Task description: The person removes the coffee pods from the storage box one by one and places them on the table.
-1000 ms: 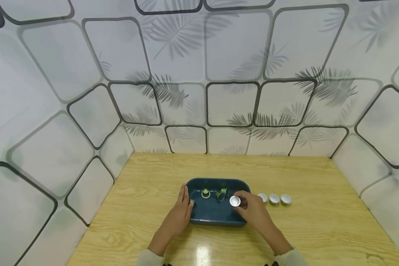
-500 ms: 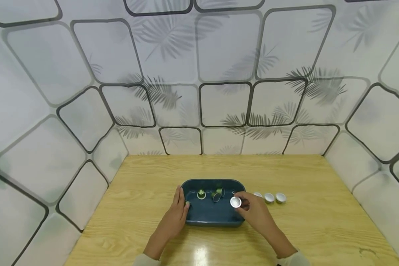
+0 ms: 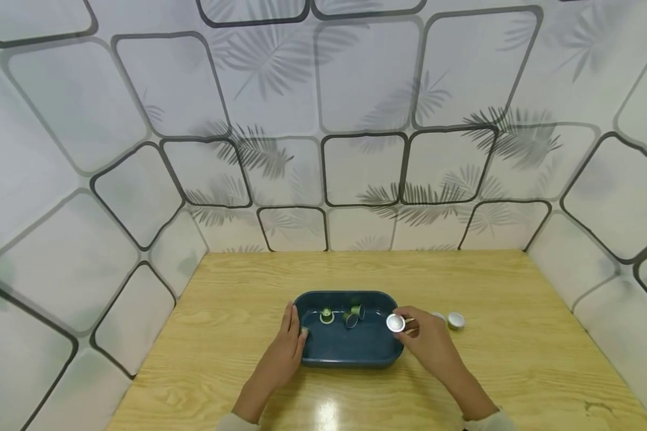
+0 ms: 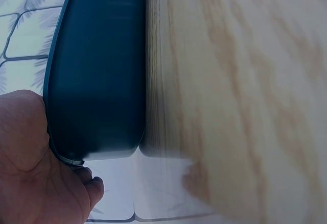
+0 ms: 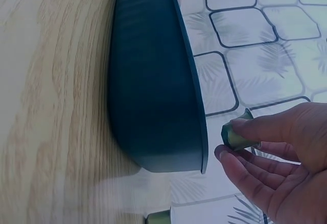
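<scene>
A dark blue tray [image 3: 350, 353] stands on the table. My left hand [image 3: 280, 347] holds its left end, thumb over the rim, as the left wrist view [image 4: 30, 168] of the hand also shows. Between thumb and fingers my right hand [image 3: 434, 341] pinches a green coffee capsule [image 5: 237, 136], its silver lid [image 3: 396, 323] facing the head camera, at the tray's right rim. Inside the tray lie an upright capsule [image 3: 327, 315] and two tipped ones [image 3: 351, 320]; part of another capsule [image 3: 304, 330] peeks out by my left thumb.
Right of the tray a silver-lidded capsule [image 3: 456, 320] rests on the wooden table [image 3: 517, 359]. Beside it, another capsule [image 3: 438, 315] is mostly hidden by my right hand. Patterned wall covering [image 3: 366, 167] rises behind and at both sides.
My right hand has shifted right with the capsule, from over the tray to its right rim, and now covers more of the capsules on the table. The left hand keeps its place on the tray.
</scene>
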